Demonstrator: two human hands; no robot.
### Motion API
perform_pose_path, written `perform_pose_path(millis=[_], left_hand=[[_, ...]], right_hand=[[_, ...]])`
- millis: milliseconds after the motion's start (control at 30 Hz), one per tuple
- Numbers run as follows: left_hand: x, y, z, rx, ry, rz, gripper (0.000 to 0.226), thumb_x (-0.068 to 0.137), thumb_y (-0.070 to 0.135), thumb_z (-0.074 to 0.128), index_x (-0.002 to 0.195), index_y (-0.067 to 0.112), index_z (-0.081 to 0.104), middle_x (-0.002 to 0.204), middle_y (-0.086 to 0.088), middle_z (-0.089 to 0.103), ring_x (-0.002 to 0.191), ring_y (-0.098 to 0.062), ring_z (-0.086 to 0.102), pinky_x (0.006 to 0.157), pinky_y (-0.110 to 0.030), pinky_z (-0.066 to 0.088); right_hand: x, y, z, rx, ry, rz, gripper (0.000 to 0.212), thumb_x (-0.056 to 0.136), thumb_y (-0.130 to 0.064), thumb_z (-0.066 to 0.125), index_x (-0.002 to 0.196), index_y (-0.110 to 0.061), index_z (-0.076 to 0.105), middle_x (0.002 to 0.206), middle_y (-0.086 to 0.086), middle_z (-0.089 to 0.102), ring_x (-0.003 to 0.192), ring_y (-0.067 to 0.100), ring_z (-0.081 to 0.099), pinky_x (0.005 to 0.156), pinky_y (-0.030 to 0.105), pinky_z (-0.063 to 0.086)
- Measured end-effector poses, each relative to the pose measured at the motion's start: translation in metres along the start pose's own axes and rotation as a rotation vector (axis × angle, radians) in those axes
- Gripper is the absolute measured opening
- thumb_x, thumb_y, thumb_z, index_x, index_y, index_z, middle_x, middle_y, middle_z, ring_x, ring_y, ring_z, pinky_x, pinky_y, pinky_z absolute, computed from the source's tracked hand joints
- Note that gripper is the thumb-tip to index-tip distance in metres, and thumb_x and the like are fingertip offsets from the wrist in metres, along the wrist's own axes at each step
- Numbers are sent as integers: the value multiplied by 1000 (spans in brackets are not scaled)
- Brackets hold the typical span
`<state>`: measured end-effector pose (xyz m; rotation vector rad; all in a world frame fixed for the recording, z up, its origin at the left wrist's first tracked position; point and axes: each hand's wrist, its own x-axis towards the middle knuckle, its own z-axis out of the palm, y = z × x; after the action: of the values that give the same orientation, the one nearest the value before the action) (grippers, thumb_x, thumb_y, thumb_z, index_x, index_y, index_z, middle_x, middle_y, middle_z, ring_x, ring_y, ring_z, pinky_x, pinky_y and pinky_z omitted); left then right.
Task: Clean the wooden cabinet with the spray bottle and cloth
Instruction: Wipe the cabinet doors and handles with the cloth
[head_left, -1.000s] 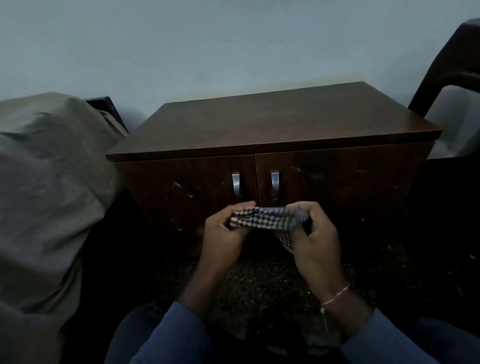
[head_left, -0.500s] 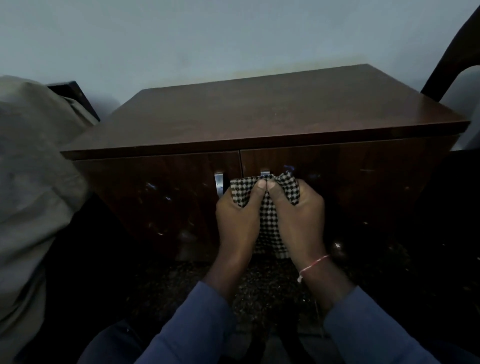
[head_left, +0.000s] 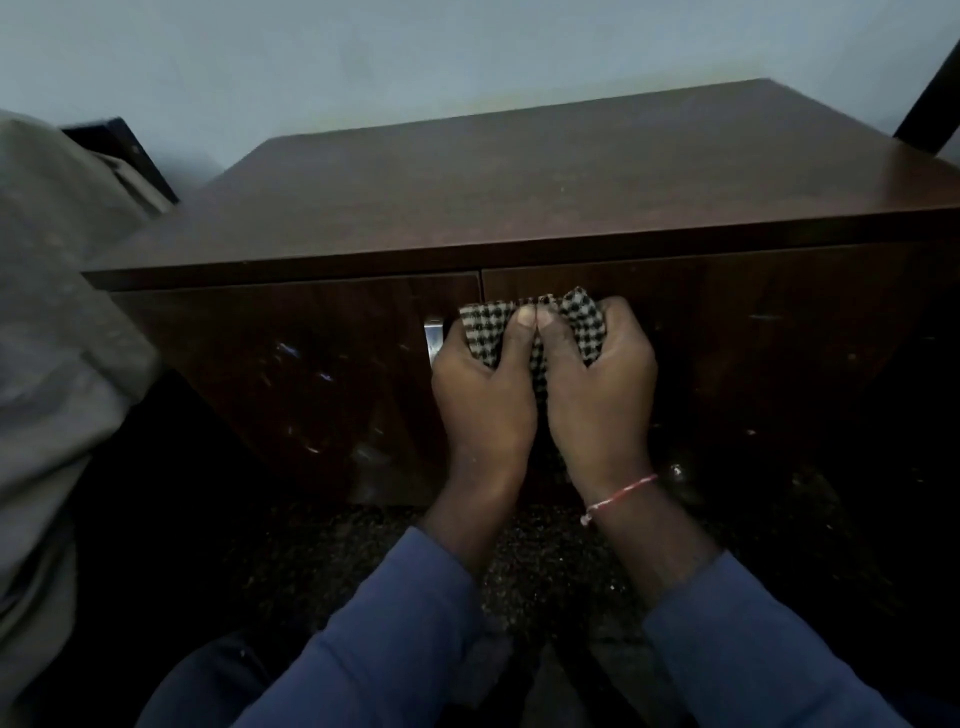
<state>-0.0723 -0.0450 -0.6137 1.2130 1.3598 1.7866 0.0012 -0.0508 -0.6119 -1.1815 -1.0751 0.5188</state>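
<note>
Both arms wear blue long sleeves: the left sleeve (head_left: 374, 639) and the right sleeve (head_left: 753, 649). A thin red-and-white thread band (head_left: 618, 491) circles the right wrist. Both hands are bare.

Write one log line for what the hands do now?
left hand: grips cloth | right hand: grips cloth | cabinet: doors shut

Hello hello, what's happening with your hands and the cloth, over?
Left hand and right hand both gripping black-and-white checked cloth. Cloth against brown wooden cabinet doors. Spray bottle not in sight.
</note>
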Motion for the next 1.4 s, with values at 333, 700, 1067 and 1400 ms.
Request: perform_pose_path(millis=[333, 700, 1067, 1400], left_hand=[[-30, -11, -24, -27, 20, -62, 3, 89, 13, 69, 91, 12, 68, 81, 0, 73, 75, -7, 69, 68, -24, 53], [-14, 6, -14, -25, -46, -91, 12, 86, 11, 72, 98, 7, 71, 89, -4, 76, 84, -16, 74, 76, -36, 60], [-4, 16, 2, -152, 42, -242, 4, 86, 12, 71, 82, 9, 73, 78, -5, 75, 73, -19, 72, 66, -35, 59], [-15, 4, -2, -145, 121, -220, 13, 91, 10, 65, 95, -1, 71, 81, -4, 73, 69, -7, 67, 62, -25, 53]], right_hand=[[-26, 10, -25, -29, -252, 186, 19, 82, -26, 75, 93, -22, 61, 87, -6, 71, 80, 2, 67, 74, 34, 58], [-9, -3, -9, 145, -17, 163, 17, 81, -16, 76, 75, -17, 61, 69, -4, 67, 60, 2, 61, 57, 27, 51], [6, -18, 1, 125, 61, 207, 19, 77, -14, 77, 67, -9, 61, 62, 0, 65, 51, 7, 58, 48, 29, 51], [-2, -19, 5, -325, -30, -64, 27, 79, -37, 68, 71, -14, 56, 63, -1, 64, 62, 22, 65, 57, 41, 53]])
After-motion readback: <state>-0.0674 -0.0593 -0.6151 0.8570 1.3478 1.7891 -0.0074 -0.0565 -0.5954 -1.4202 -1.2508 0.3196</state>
